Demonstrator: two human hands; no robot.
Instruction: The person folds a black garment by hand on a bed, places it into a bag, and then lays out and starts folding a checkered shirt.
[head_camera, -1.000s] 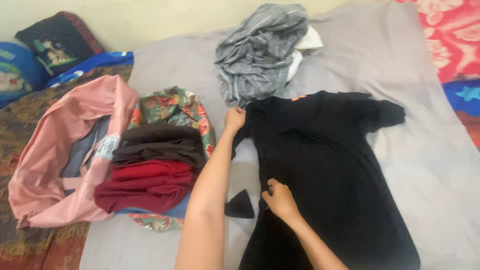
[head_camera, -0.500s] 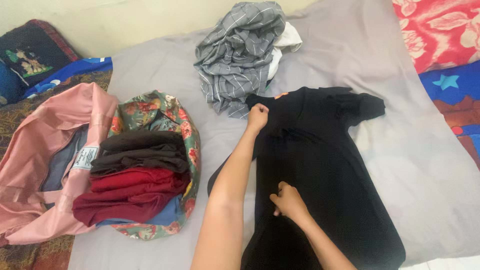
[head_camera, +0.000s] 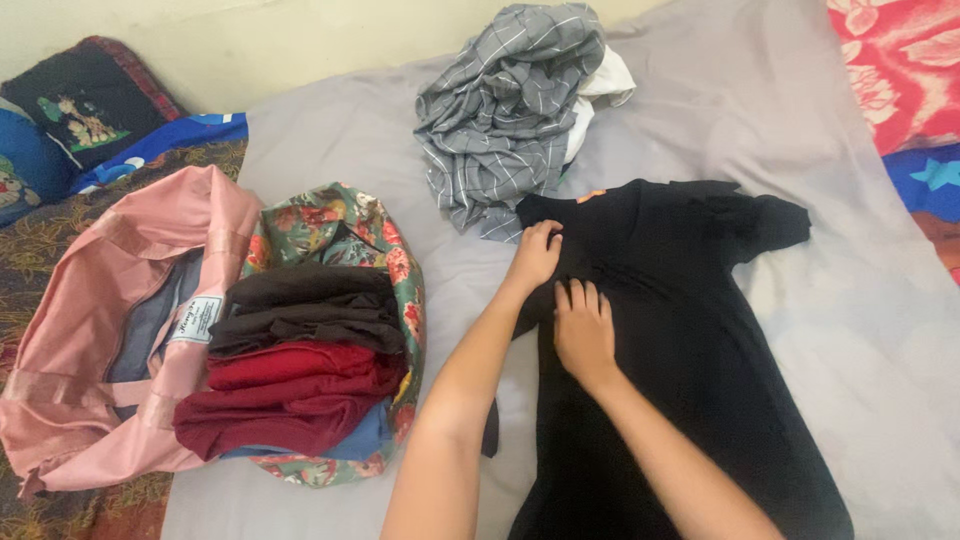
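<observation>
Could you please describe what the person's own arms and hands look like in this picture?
Both forearms are bare as far as the frame shows, with no sleeves in view. The left hand and right hand wear no gloves, and no rings, watch or bracelets show. The fingernails look short and unpainted.

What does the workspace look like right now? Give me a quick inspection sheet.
Surface: grey bedsheet, wrinkled, spread over the bed.
Job's things: black T-shirt lying flat, one sleeve out to the far side.
Clutter: crumpled grey checked cloth beyond the shirt; stack of folded dark and red clothes on a floral cloth; open pink bag beside it.
Grippers: left hand pressing on the shirt near its collar; right hand flat on the shirt just below it.
Cables: nothing seen.
Surroundings: black cushion by the wall; red floral blanket at the far corner.
</observation>
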